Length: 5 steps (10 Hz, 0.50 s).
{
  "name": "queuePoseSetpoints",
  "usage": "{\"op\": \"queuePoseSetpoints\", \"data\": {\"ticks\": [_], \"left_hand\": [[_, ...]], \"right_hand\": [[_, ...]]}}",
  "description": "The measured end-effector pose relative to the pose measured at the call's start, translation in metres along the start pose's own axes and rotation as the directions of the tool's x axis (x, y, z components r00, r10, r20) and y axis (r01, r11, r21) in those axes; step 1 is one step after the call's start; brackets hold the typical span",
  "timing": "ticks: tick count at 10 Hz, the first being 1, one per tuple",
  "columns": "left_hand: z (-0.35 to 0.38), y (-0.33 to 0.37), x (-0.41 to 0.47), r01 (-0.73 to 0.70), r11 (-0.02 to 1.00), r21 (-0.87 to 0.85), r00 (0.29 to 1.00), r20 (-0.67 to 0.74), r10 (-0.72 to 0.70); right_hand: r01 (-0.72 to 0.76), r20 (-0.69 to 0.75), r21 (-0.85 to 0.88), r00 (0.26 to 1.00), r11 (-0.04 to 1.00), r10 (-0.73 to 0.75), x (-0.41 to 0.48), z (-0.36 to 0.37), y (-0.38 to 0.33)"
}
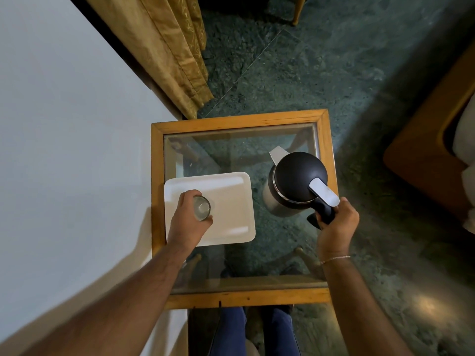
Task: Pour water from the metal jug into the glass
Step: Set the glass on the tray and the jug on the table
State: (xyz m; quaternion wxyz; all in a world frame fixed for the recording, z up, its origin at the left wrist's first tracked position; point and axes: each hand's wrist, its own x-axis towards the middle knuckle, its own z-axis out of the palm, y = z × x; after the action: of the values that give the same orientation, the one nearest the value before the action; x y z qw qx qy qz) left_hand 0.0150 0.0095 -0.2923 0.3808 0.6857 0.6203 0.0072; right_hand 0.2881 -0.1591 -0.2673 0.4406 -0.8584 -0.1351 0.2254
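A metal jug with a black lid and a silver spout pointing to the far left stands upright on the right side of a glass-topped table. My right hand is wrapped around the jug's black handle. A clear glass stands upright on a white tray at the left of the table. My left hand grips the glass from its left side, fingers curled round it. Jug and glass are a hand's width apart.
The table has a wooden frame and see-through top; my legs in blue trousers show beneath it. A pale wall and a gold curtain lie to the left. A wooden seat stands to the right on green stone floor.
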Motion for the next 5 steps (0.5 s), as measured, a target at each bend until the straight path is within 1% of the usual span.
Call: {"op": "queuePoseSetpoints", "data": {"ticks": [1,2,3,4,5], "left_hand": [[0.001,-0.001,0.000,-0.001,0.999,0.039,1.000,-0.012,0.001],[-0.002,-0.001,-0.001,-0.013,0.997,0.081,1.000,-0.006,0.014],[-0.010,0.003,-0.006,-0.030,0.991,0.133,0.999,0.019,0.028],[-0.016,0.004,-0.014,-0.033,0.988,0.150,0.999,0.013,0.031],[-0.036,0.017,-0.021,-0.054,0.975,0.213,0.997,-0.041,0.065]], "right_hand": [[-0.151,0.058,0.192,0.988,0.970,0.143,-0.005,0.002,-0.006],[-0.171,-0.013,0.247,0.984,0.954,0.179,-0.004,0.004,-0.006],[-0.292,0.069,0.336,0.956,0.895,0.286,-0.016,0.004,-0.002],[-0.295,0.091,0.377,0.955,0.878,0.282,-0.022,0.001,-0.003],[-0.360,0.124,0.394,0.932,0.845,0.340,-0.019,-0.004,-0.021]]}}
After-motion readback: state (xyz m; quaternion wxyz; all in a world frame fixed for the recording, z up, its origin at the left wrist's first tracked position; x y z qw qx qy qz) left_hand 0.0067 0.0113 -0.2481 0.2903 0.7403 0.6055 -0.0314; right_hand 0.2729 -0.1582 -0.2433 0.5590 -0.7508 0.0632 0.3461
